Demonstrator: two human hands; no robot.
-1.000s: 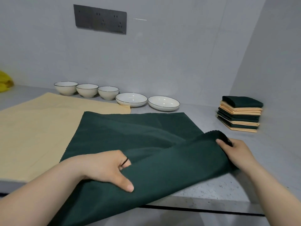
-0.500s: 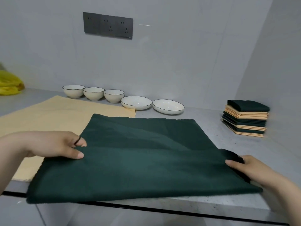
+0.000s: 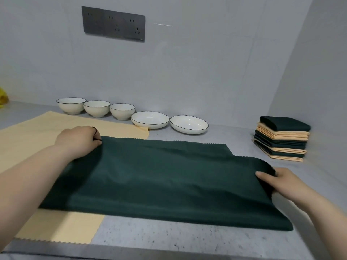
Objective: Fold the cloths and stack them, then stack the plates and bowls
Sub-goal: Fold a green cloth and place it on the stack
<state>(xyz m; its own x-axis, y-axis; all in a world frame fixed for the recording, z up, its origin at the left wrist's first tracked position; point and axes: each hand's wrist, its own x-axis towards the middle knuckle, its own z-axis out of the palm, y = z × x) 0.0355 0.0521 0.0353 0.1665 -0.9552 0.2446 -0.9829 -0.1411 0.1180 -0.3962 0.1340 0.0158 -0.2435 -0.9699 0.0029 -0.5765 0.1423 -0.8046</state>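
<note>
The green cloth (image 3: 169, 181) lies in the middle of the counter (image 3: 169, 239), near its front edge, its left end overlapping the yellow cloth (image 3: 37, 132), which is spread flat toward the left edge. It is being doubled over. The left hand (image 3: 78, 141) pinches the far-left corner with curled fingers. The right hand (image 3: 277, 182) grasps the right end of the upper layer, thumb on top, with the fingers hidden beneath.

The step looks like the 1st half-fold, and it is uneven: the left corner sits at the far edge, while the right end stops short of it and leaves a strip of the lower layer showing. To do it well, I would carry the right corner back until both edges match. Then flatten the crease outward from the centre before letting go.

The fabric looks soft, matte and limp, with scalloped edges, so it should drape and drag rather than hold a line. By the right edge stands a stack (image 3: 281, 139) of folded green and yellow cloths. Along the back edge sit 3 glossy white bowls (image 3: 96, 108) and 2 shallow plates (image 3: 150, 120), dark-rimmed and unstacked.
</note>
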